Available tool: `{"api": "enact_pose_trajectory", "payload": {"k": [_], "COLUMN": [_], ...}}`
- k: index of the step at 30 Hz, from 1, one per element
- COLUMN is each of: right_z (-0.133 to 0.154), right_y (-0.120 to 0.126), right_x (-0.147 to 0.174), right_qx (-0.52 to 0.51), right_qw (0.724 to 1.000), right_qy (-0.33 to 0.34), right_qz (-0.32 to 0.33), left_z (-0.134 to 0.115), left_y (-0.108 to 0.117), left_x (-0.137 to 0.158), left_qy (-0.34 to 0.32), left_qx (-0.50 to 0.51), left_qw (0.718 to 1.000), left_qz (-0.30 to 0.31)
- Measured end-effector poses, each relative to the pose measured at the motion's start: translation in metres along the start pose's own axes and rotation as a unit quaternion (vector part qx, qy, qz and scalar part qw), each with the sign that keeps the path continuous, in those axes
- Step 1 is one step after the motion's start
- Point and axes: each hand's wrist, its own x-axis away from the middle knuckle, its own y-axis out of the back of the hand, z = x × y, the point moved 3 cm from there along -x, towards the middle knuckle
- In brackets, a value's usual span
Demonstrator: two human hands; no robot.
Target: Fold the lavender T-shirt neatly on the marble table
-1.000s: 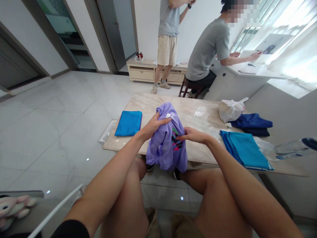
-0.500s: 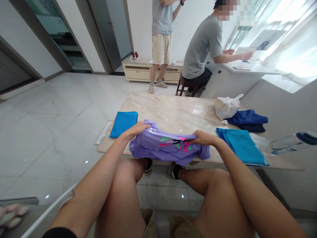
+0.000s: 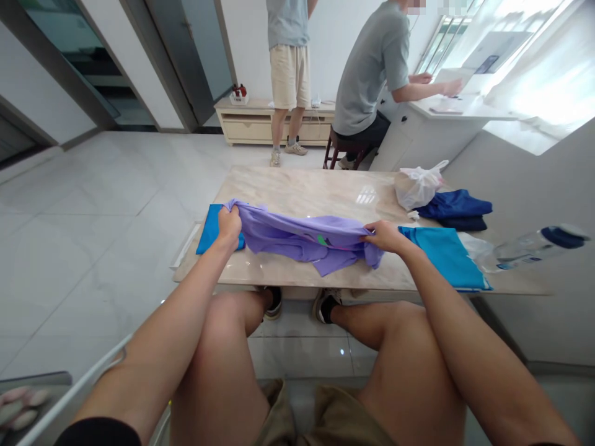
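A purple garment, perhaps a T-shirt, is stretched sideways between my hands over the front of the marble-topped table. Its coloured print is mostly hidden in the folds. My left hand is closed on one end of it, above a folded blue cloth that it partly covers. My right hand pinches the other end, close to a second folded blue cloth on the right. The lower part of the purple fabric hangs in loose folds and seems to touch the tabletop.
At the right stand a clear water bottle, a white plastic bag and folded dark blue fabric. Beyond the table, one person stands and another sits on a stool at a white desk. My knees are below the near edge.
My left hand has moved left and slightly up, pulling the purple garment wider and over the left blue cloth. The print has folded mostly out of sight. The view has shifted slightly.
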Motion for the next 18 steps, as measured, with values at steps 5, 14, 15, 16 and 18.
{"api": "enact_pose_trajectory", "payload": {"k": [5, 14, 15, 16, 18], "right_z": [-0.011, 0.107, 0.126, 0.144, 0.167], "right_y": [0.016, -0.008, -0.019, -0.028, -0.044], "right_x": [0.002, 0.015, 0.018, 0.021, 0.024], "right_qx": [0.012, 0.014, 0.021, 0.042, 0.067], "right_qw": [0.988, 0.988, 0.990, 0.990, 0.990], "right_qy": [-0.072, 0.117, 0.132, 0.137, 0.117], "right_qz": [-0.137, -0.096, -0.044, -0.004, 0.034], "left_z": [-0.011, -0.049, -0.053, -0.057, -0.066], "left_y": [-0.003, -0.070, -0.078, -0.085, -0.100], "left_x": [0.006, 0.057, 0.065, 0.073, 0.089], "left_qy": [-0.032, 0.124, 0.148, 0.162, 0.167], "left_qx": [-0.039, 0.100, 0.109, 0.120, 0.139], "left_qw": [0.998, 0.970, 0.961, 0.952, 0.935], "left_qz": [-0.022, 0.182, 0.205, 0.231, 0.279]}}
